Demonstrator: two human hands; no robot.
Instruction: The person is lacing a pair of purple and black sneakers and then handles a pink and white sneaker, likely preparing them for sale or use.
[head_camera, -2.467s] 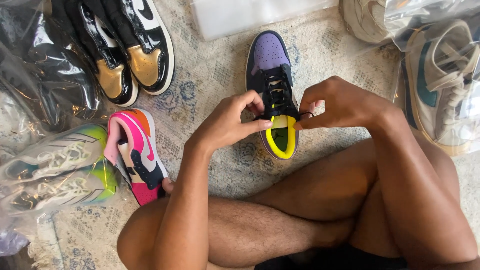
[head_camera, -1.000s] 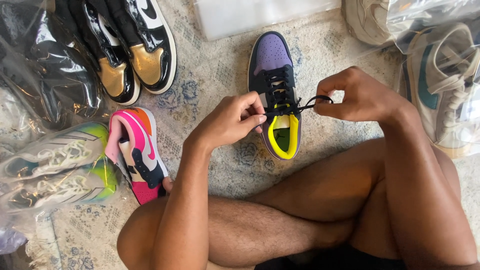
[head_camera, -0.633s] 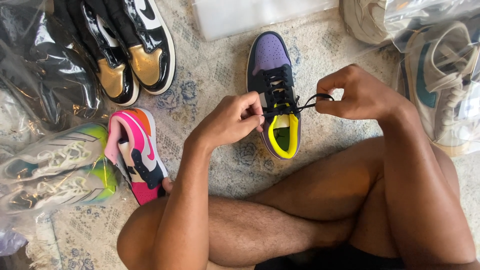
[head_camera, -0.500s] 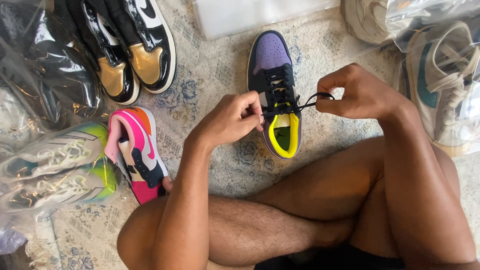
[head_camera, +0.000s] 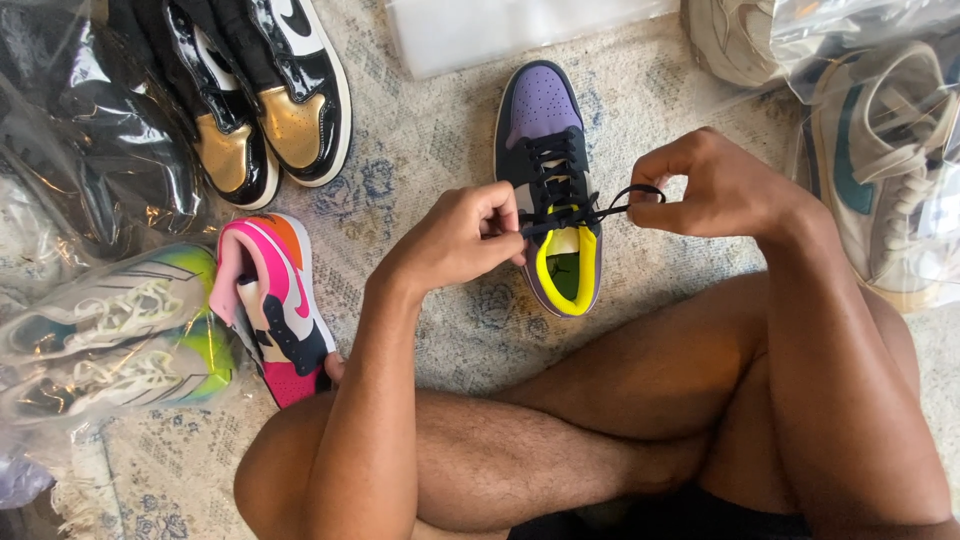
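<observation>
- Right hand (head_camera: 715, 185) has drifted out to the side compared with a couple of seconds back, when both hands were bunched right over the tongue. It's pinched shut on the end of the black lace (head_camera: 610, 208), which now runs taut from the top eyelets out to the fingers.
- Left hand (head_camera: 455, 235) hasn't really gone anywhere; it's closed on the other bit of lace right at the collar, touching the shoe's inner side.
- So I'd say the slack just got pulled through and the lacing is up at the last holes, not tied off yet.
- The shoe itself, a purple-toed black sneaker with yellow lining (head_camera: 553, 190), sits flat on the patterned rug (head_camera: 430, 150), toe pointing away, just in front of the crossed legs.
- Room-wise: open rug on both sides of the shoe, more on the left. To the right, the bagged cream-and-teal sneaker (head_camera: 880, 170) is near that right wrist, so pulling further out gets tight.
- Pink sneaker (head_camera: 275, 300) lies just beside the left forearm; black-and-gold patent pair (head_camera: 265, 110) is well apart up top-left.
- Clear plastic sheet (head_camera: 520, 30) sits just past the toe, and bagged green-and-white runners (head_camera: 110, 330) hug the left edge.
</observation>
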